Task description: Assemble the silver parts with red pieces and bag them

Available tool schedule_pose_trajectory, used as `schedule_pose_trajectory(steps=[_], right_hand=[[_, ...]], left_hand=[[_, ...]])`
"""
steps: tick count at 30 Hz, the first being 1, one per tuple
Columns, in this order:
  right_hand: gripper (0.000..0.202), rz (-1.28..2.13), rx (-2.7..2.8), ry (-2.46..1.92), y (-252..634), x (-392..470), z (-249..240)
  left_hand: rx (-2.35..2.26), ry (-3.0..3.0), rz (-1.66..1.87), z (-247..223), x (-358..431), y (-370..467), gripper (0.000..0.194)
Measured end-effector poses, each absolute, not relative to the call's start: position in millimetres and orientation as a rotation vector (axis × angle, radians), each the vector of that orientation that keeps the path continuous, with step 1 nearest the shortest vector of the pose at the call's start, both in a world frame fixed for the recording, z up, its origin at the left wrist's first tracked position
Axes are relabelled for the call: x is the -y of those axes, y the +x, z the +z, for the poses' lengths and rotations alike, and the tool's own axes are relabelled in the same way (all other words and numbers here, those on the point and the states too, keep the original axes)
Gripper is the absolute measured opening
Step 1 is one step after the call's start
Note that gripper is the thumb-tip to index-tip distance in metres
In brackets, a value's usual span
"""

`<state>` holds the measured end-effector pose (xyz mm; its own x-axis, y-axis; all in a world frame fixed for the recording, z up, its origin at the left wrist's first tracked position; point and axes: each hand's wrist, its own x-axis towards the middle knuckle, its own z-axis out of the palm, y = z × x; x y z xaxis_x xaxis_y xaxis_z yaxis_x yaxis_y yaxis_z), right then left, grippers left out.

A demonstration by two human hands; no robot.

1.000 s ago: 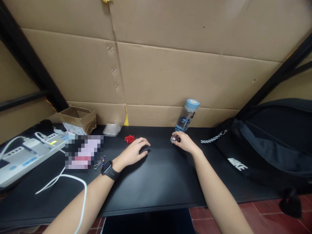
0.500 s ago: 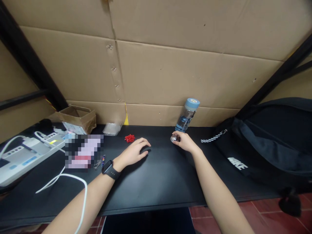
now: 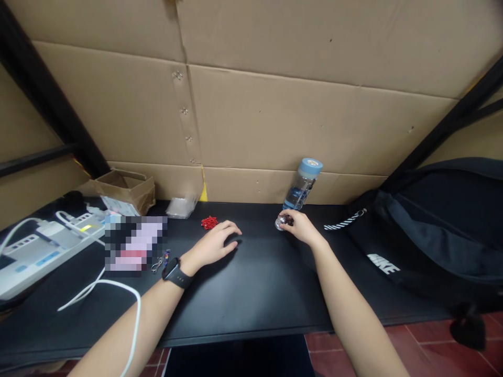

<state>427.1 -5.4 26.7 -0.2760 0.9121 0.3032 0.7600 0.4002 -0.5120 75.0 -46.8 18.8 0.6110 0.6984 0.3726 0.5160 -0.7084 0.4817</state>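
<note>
On the black surface (image 3: 251, 293), just before the blue-capped bottle (image 3: 303, 183), a shiny round object (image 3: 280, 223) was pinched in the right hand (image 3: 301, 228), which partly hid it. The left hand (image 3: 214, 245) was loosely spread near a red bundle (image 3: 209, 223). Pixelation masked an item (image 3: 135, 246) beside the power strip (image 3: 47, 260); the frame edge cut off the backpack (image 3: 444, 225).

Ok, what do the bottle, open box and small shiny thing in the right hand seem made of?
Bottle: clear, glossy plastic or glass, being see-through; its blue lid looks like plastic, opaque and smooth.
Open box: dull brown, probably cardboard, going by its colour and creased sides.
Small shiny thing in the right hand: perhaps metal or clear plastic, from its bright highlights; partly covered.
</note>
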Motion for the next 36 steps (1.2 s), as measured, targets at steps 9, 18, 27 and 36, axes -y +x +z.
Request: schedule_pose_trajectory(steps=[9, 18, 27, 36], right_hand=[[0.047, 0.408, 2.133, -1.473, 426.9, 5.9, 21.2], [0.043, 0.368, 2.144, -1.482, 418.6, 8.5, 23.0], [0.05, 0.379, 2.108, -1.481, 421.7, 7.9, 22.5], [0.048, 0.348, 2.08, -1.493, 426.4, 4.8, 20.3]], left_hand=[[-0.972, 2.526, 0.776, 18.5, 47.5, 74.5, 0.027], [-0.965, 2.528, 0.768, 17.9, 47.7, 75.7, 0.026], [-0.96, 2.53, 0.775, 19.1, 48.2, 75.5, 0.026], [-0.962, 2.531, 0.783, 20.7, 49.6, 75.7, 0.026]])
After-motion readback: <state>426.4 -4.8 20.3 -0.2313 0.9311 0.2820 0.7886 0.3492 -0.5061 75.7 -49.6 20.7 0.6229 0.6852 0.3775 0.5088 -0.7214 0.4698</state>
